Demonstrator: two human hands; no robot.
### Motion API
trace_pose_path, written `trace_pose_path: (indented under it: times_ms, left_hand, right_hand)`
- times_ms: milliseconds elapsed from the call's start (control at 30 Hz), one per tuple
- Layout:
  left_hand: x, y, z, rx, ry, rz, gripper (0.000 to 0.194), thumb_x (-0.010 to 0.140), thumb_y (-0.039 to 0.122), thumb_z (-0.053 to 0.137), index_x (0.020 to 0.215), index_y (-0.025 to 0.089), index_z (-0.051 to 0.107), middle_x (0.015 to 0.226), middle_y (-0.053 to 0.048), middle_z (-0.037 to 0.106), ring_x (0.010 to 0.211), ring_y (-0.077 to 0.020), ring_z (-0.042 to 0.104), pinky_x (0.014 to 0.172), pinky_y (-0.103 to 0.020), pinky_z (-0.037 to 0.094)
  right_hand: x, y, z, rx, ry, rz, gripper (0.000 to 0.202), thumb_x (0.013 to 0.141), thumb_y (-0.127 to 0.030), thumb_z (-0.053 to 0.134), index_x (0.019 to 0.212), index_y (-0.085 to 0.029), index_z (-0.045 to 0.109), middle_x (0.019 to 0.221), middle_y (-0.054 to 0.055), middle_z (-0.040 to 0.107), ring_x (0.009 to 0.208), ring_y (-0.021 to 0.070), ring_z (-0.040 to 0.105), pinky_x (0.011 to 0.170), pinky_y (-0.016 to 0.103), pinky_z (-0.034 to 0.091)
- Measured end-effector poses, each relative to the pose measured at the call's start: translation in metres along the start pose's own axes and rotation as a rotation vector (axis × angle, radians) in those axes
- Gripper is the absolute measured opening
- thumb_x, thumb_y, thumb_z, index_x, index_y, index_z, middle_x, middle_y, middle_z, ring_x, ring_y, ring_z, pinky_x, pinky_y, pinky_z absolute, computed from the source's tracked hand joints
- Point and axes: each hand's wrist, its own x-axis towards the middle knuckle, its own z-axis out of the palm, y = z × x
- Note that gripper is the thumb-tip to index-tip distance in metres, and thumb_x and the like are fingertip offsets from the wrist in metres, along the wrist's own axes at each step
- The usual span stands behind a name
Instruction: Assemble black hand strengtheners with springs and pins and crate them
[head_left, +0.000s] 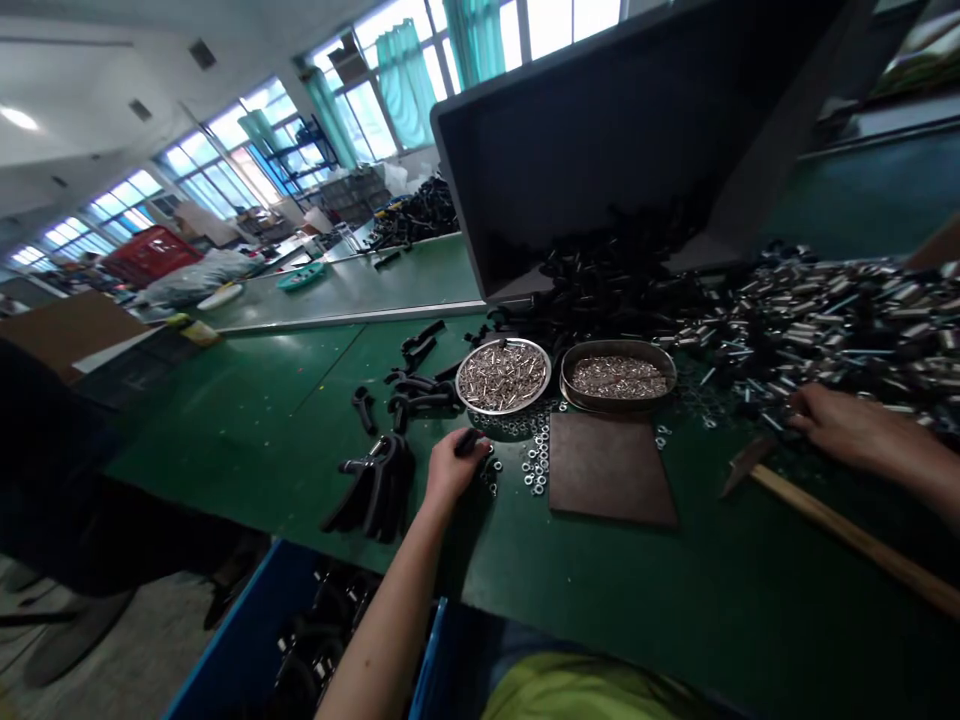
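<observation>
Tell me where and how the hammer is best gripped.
Probably around the wooden handle, from above and the right, with the right hand closing across it. The handle is long, slim and straight, slanting across the green tabletop from the hammer head toward the picture's right edge; the right hand is just beyond it.

By one camera worn on the head, the green table [600,570] is viewed from above, forward and downward, at close range; with the view tilted, the far windows [367,115] are also included
</observation>
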Motion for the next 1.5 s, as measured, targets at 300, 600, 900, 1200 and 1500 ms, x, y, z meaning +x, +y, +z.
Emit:
trace_pose_path:
  times_ms: [300, 600, 900, 1200, 1500]
  left_hand:
    - [0.01, 0.016, -0.002, 0.213, -0.212, 0.233, 0.003, 0.07, 0.021, 0.063, 0.068, 0.019, 0.063, 0.071, -0.003, 0.062, 0.073, -0.0199, 0.057, 0.072, -0.029, 0.04]
    - [-0.054, 0.084, 0.021, -0.903, -0.334, -0.264, 0.021, 0.059, 0.021, 0.074, 0.076, 0.015, 0.064, 0.069, 0.0, 0.065, 0.071, -0.0176, 0.065, 0.074, -0.03, 0.051]
    - [-0.099, 0.107, 0.051, -1.146, -0.434, -0.357, 0.023, 0.06, 0.02, 0.079, 0.078, 0.015, 0.065, 0.071, 0.0, 0.066, 0.067, -0.0127, 0.063, 0.071, -0.026, 0.05]
    - [-0.092, 0.097, 0.043, -0.491, -0.345, 0.079, 0.019, 0.07, 0.036, 0.071, 0.075, 0.018, 0.066, 0.068, 0.0, 0.064, 0.063, -0.0137, 0.057, 0.061, -0.023, 0.041]
    - [-0.085, 0.108, 0.069, -0.79, -0.646, -0.328, 0.035, 0.062, 0.04, 0.074, 0.078, 0.017, 0.053, 0.061, 0.004, 0.049, 0.046, -0.0072, 0.044, 0.045, -0.02, 0.038]
  right_hand:
    - [-0.075, -0.117, -0.042, 0.873, -0.045, 0.148, 0.03, 0.075, -0.042, 0.064, 0.097, -0.021, 0.061, 0.074, 0.003, 0.061, 0.057, 0.0141, 0.056, 0.059, 0.031, 0.046]
    - [-0.149, -0.201, -0.009, 1.345, -0.39, 0.011, 0.021, 0.08, -0.036, 0.064, 0.092, -0.021, 0.056, 0.069, -0.001, 0.057, 0.056, 0.0112, 0.054, 0.042, 0.021, 0.043]
    - [-0.161, -0.232, 0.005, 1.388, -0.44, -0.09, 0.014, 0.072, -0.029, 0.072, 0.076, -0.018, 0.065, 0.082, 0.001, 0.056, 0.057, 0.0097, 0.056, 0.045, 0.022, 0.047]
    - [-0.146, -0.226, 0.01, 1.197, -0.241, 0.037, 0.026, 0.067, -0.031, 0.074, 0.088, -0.02, 0.064, 0.083, 0.003, 0.066, 0.075, 0.0173, 0.063, 0.067, 0.03, 0.052]
    - [-0.141, -0.23, -0.013, 0.909, -0.109, -0.163, 0.017, 0.074, -0.03, 0.067, 0.09, -0.023, 0.065, 0.09, 0.004, 0.068, 0.08, 0.0213, 0.066, 0.071, 0.033, 0.054]
